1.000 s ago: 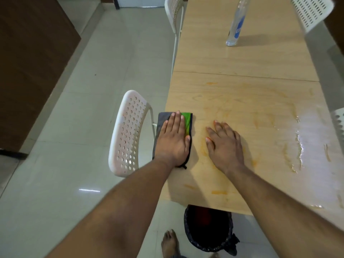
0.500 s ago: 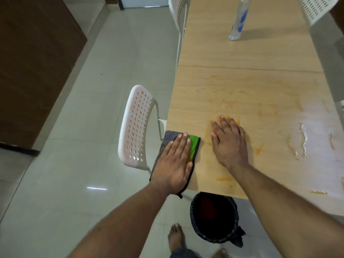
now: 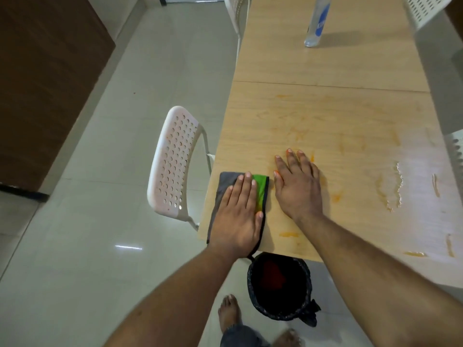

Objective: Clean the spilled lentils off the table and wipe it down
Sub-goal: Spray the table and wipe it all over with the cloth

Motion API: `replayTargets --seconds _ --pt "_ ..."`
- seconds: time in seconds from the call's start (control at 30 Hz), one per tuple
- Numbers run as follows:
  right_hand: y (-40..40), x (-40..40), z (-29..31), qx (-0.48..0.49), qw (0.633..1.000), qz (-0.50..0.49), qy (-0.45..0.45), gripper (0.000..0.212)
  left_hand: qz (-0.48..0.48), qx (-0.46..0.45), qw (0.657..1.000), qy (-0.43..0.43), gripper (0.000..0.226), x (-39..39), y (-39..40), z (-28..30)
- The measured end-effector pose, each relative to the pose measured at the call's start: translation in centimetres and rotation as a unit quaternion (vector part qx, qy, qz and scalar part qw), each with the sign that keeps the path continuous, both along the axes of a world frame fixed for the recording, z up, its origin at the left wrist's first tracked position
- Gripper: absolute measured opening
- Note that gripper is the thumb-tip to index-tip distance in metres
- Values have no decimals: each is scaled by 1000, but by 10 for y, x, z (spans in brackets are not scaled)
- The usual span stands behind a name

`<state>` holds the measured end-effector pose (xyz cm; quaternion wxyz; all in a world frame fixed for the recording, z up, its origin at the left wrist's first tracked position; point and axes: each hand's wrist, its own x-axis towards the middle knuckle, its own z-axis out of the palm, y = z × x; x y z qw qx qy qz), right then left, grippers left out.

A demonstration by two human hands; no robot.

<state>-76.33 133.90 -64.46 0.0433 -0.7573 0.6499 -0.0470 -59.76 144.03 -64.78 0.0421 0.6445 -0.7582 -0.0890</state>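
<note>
A grey and green cloth (image 3: 260, 189) lies on the near left corner of the wooden table (image 3: 338, 116). My left hand (image 3: 238, 216) presses flat on the cloth with straight fingers. Just to its right, my right hand (image 3: 298, 189) rests flat on the bare tabletop, fingers spread. Orange lentil smears (image 3: 337, 196) streak the wood around and beyond my right hand. Wet streaks (image 3: 398, 186) shine further right.
A bin lined with a black bag (image 3: 278, 289) stands on the floor under the table's near edge. A white perforated chair (image 3: 175, 161) sits at the table's left side. A clear spray bottle (image 3: 317, 21) stands far back. My bare feet (image 3: 229, 314) are on the tiled floor.
My left hand drew the cloth back along the left edge toward the near corner. My right hand stayed flat on the table beside it.
</note>
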Motion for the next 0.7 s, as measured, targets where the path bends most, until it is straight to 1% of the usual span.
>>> replayTargets --seconds 0.1,0.17,0.27,0.4,0.5,0.63,0.7 --pt "1 1 1 4 1000 1 0 55 -14 -3 1000 -2 71 17 9 0" --pt "-1 1 1 7 1000 0 -2 56 4 -13 1000 -4 71 24 -4 -1" --pt "0 0 2 13 1000 1 -5 55 36 -10 999 -18 72 30 -38 -3" --pt "-10 -5 10 28 999 8 -20 56 44 -1 999 -33 73 34 -94 -2" --pt "-45 -15 12 38 999 27 18 54 48 -4 998 -39 74 35 -134 -3" --pt "-117 -36 17 36 999 7 28 50 42 -1 998 -45 74 39 -179 -2" --pt "-136 -42 14 28 999 7 39 52 41 1 998 -49 74 41 -199 -2"
